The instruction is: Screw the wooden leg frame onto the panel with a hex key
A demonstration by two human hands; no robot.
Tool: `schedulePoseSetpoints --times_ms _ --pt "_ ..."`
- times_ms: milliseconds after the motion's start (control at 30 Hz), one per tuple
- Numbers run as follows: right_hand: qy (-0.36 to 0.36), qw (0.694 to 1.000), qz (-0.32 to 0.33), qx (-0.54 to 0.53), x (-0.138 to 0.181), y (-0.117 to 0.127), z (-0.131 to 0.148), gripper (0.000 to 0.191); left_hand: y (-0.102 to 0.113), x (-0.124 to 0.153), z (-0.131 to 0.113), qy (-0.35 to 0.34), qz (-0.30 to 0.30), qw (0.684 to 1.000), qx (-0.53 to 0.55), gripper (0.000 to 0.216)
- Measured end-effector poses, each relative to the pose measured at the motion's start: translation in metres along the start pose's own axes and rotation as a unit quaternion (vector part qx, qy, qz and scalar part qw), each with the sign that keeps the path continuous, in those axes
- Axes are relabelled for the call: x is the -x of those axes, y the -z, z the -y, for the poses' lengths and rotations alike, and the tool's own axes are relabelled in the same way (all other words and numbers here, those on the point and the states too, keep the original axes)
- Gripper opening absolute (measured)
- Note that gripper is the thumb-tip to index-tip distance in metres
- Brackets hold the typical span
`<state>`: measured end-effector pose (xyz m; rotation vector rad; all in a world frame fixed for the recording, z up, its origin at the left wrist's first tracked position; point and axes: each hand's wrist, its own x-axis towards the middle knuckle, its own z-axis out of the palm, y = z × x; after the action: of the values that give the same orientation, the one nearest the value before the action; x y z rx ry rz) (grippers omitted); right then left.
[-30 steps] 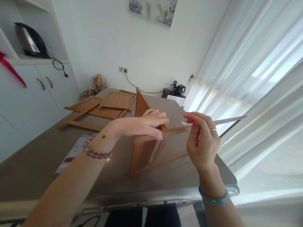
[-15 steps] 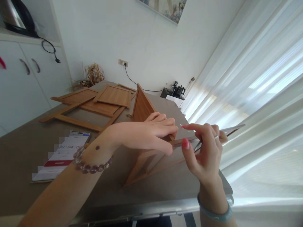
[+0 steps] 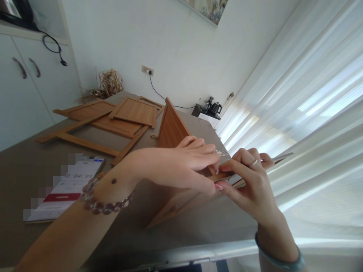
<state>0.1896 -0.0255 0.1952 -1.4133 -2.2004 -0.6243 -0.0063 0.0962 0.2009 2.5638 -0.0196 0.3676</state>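
My left hand [image 3: 190,162] is wrapped over the top edge where an upright wooden panel [image 3: 172,126] meets a standing wooden frame [image 3: 161,217]. My right hand [image 3: 246,181] is closed beside it, thumb and forefinger pinching the frame's top edge close to the left fingertips. Any small part inside that pinch is hidden. A thin flat edge [image 3: 283,156] sticks out beyond the right fingers. The panel slants away from me, and the frame stands along the near side of the table.
Several wooden panels and frames [image 3: 136,111] lie overlapping at the back left. Small brass-coloured pieces [image 3: 153,136] rest near the upright panel. A phone [image 3: 68,189] with a running timer lies left of my forearm. The table's metal front edge [image 3: 181,257] is close to me.
My right thumb and forefinger, apart before, have come left and closed on the frame's top edge. My left hand keeps its hold, slightly further right. The view has shifted a little.
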Motion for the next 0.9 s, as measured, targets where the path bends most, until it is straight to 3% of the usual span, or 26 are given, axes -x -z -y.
schedulePoseSetpoints --times_ms 133,233,367,633,900 --pt "0.005 1.0 0.002 -0.015 -0.003 0.0 -0.003 0.031 -0.003 -0.001 0.007 -0.053 -0.022 0.998 -0.028 0.03" --pt "0.016 1.0 -0.021 -0.017 -0.004 -0.002 -0.004 0.029 -0.003 -0.001 0.011 -0.036 -0.017 0.999 0.003 0.036" --pt "0.013 0.999 -0.042 -0.009 -0.005 -0.005 -0.003 0.03 -0.001 -0.001 0.014 -0.052 -0.019 0.998 -0.034 0.035" --pt "0.022 0.999 -0.043 -0.015 -0.007 -0.004 -0.003 0.031 0.008 0.003 0.024 -0.093 -0.02 0.995 -0.023 0.029" --pt "0.015 0.999 -0.039 -0.014 -0.007 -0.004 -0.004 0.033 0.006 -0.002 0.029 -0.08 -0.028 0.996 -0.016 0.036"
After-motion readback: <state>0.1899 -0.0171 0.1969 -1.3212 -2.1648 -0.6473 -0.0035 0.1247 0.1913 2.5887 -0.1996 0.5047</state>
